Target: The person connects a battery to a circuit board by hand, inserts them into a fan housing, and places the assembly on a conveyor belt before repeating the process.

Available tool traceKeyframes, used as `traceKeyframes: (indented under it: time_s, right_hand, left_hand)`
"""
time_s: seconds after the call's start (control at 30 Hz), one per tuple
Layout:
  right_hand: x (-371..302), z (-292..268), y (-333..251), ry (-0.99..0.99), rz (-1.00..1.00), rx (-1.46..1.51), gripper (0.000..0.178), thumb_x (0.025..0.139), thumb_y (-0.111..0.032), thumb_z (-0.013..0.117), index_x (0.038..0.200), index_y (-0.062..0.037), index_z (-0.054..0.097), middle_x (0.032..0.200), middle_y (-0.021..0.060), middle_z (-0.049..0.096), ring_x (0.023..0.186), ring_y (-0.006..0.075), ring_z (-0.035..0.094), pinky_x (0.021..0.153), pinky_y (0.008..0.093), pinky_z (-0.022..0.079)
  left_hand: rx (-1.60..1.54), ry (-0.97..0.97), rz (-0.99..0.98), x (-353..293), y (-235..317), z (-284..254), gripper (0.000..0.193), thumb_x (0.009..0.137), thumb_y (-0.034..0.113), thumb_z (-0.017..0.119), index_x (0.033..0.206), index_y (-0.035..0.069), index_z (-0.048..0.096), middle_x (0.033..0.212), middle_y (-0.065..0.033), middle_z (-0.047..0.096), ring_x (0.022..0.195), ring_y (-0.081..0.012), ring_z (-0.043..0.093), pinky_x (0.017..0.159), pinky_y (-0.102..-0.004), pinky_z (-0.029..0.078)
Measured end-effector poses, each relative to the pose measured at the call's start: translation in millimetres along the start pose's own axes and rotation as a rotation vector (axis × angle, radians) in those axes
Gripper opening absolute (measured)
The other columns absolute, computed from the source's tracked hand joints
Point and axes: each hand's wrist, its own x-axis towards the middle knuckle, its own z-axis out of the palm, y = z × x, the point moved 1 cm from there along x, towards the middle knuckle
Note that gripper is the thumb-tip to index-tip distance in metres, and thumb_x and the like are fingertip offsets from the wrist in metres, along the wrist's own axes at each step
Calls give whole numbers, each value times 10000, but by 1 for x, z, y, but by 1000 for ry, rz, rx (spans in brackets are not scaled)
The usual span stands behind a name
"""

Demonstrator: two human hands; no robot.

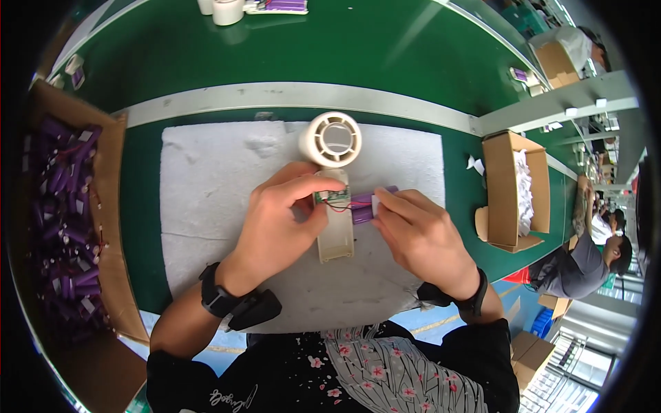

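A cream-coloured handheld fan (311, 141) lies on a white foam mat (206, 186), its round head away from me and its open handle shell (336, 242) toward me. A small green circuit board (341, 195) sits in the upper part of the shell. My left hand (272, 213) is closed around the shell's upper left side, thumb and index finger at the board. My right hand (430, 234) pinches a purple battery pack (362, 215) with a white patch, just right of the shell. Red and black wires (337, 206) run between board and pack.
A cardboard box (118, 227) of purple battery packs (69, 206) stands at the left. At the right is a smaller carton (501, 196) with white paper pieces (523, 193). A pale rail (289, 95) crosses the green table beyond the mat. Another person (585, 265) sits far right.
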Motion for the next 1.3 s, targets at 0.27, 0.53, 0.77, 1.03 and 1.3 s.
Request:
traceKeyframes:
  time_s: [0.27, 0.53, 0.77, 1.03, 1.3]
  right_hand:
    - [-3, 2, -6, -27, -58, -108, 177, 698, 37, 698, 860, 67, 634, 1044, 171, 641, 847, 288, 643, 685, 348, 558]
    - [-4, 11, -13, -16, -45, -230, 196, 657, 35, 695, 839, 68, 633, 1033, 169, 648, 845, 283, 650, 680, 342, 570]
    - [0, 1, 4, 52, 14, 29, 173, 675, 44, 723, 837, 43, 663, 996, 153, 689, 795, 288, 670, 679, 344, 563]
    - [-2, 1, 6, 61, 52, 109, 154, 696, 36, 749, 837, 32, 688, 993, 153, 700, 782, 293, 674, 677, 343, 555]
    - [-4, 8, -14, 94, 40, -75, 153, 697, 39, 724, 829, 30, 648, 1017, 168, 682, 816, 307, 671, 695, 367, 558]
  left_hand:
    - [-9, 38, 32, 1, 1, 2, 320, 753, -104, 610, 1018, 53, 695, 1023, -100, 628, 784, -185, 662, 663, -263, 538]
    - [21, 51, 29, -1, 1, 0, 310, 757, -98, 613, 1019, 48, 693, 1017, -100, 636, 784, -191, 665, 666, -268, 540]
    - [-17, 34, 57, 2, 0, 2, 297, 760, -81, 604, 1018, 40, 687, 1003, -101, 643, 760, -202, 661, 670, -274, 541]
    - [-1, 40, 83, 2, 0, 0, 289, 761, -78, 598, 1012, 34, 684, 955, -95, 640, 729, -202, 649, 659, -281, 534]
    - [-5, 46, 97, 2, 0, 1, 285, 761, -78, 597, 1008, 36, 682, 937, -97, 637, 707, -202, 638, 645, -284, 529]
